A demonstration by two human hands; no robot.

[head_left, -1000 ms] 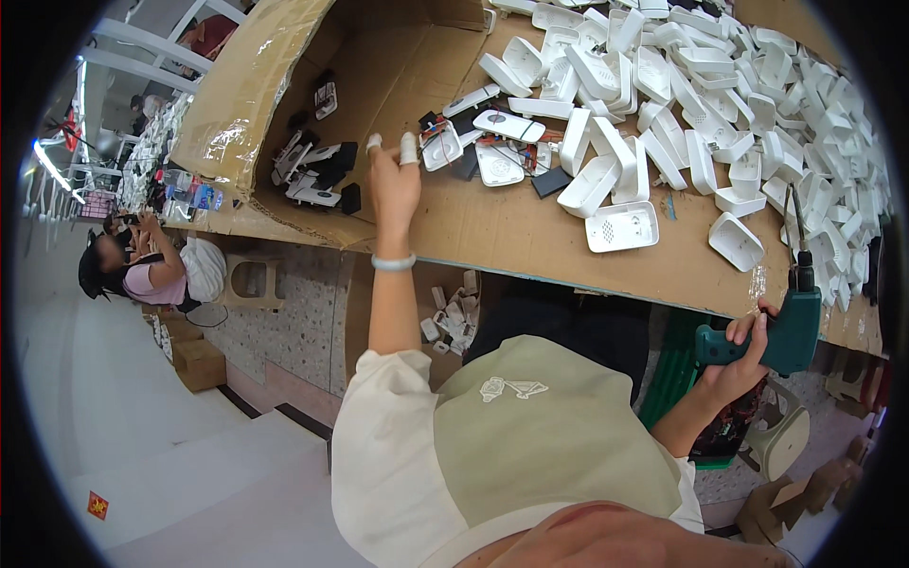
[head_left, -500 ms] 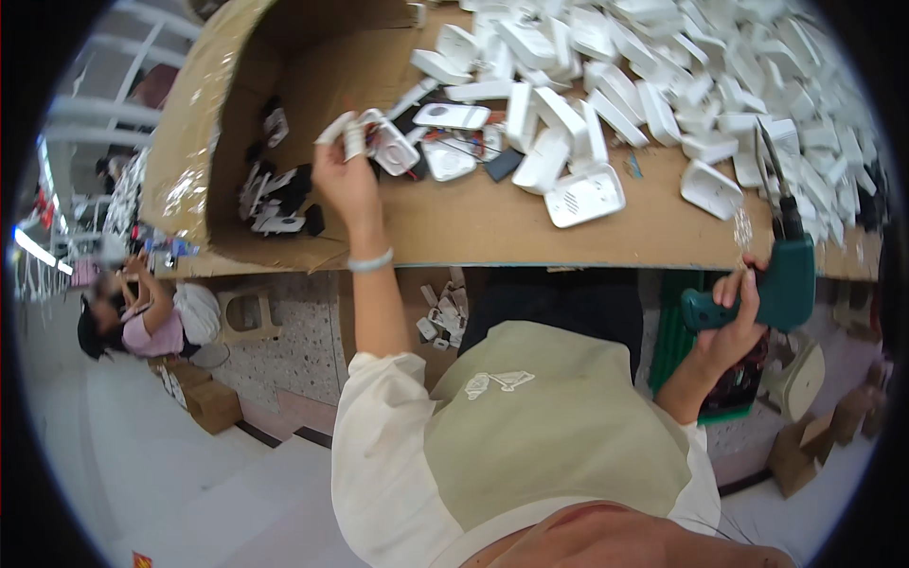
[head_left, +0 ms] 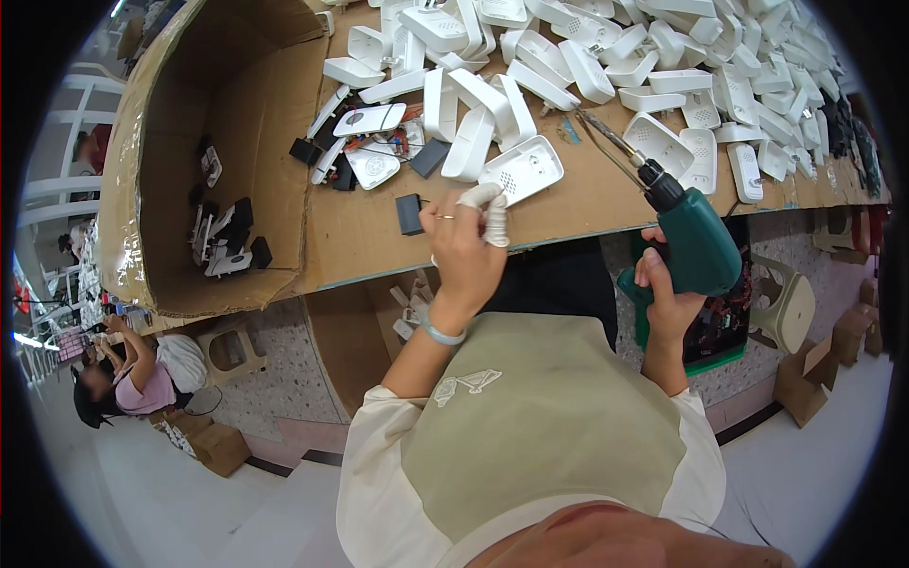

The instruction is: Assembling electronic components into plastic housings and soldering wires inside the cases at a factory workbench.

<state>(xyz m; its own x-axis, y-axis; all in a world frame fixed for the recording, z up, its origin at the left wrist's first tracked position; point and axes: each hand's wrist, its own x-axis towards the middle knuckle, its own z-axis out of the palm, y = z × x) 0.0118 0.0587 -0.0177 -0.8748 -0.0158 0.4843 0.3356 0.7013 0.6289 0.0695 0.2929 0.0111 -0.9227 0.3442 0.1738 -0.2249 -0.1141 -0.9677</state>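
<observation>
My left hand (head_left: 462,251), with white wraps on its fingertips, is closed over the table's near edge. White edges showing around its fingers belong to a white plastic part that my hand mostly hides. A black box (head_left: 410,214) with a short wire lies just left of my fingers. Touching or very near my fingertips is an open white plastic casing (head_left: 525,170) with a grille of holes. My right hand (head_left: 670,293) grips a dark green power drill (head_left: 703,244) by its handle. The drill's long bit points up and left over the casings.
A large pile of white casings (head_left: 653,66) covers the back and right of the table. White covers (head_left: 374,168) with wires lie left of centre. An open cardboard box (head_left: 265,161) holds several assembled parts. Another person (head_left: 142,379) sits at far left; a stool (head_left: 784,293) stands right.
My left hand has moved right and nearer from the wired parts to the grille casing. A black box now lies beside it. The drill has tilted leftward, and the view has shifted.
</observation>
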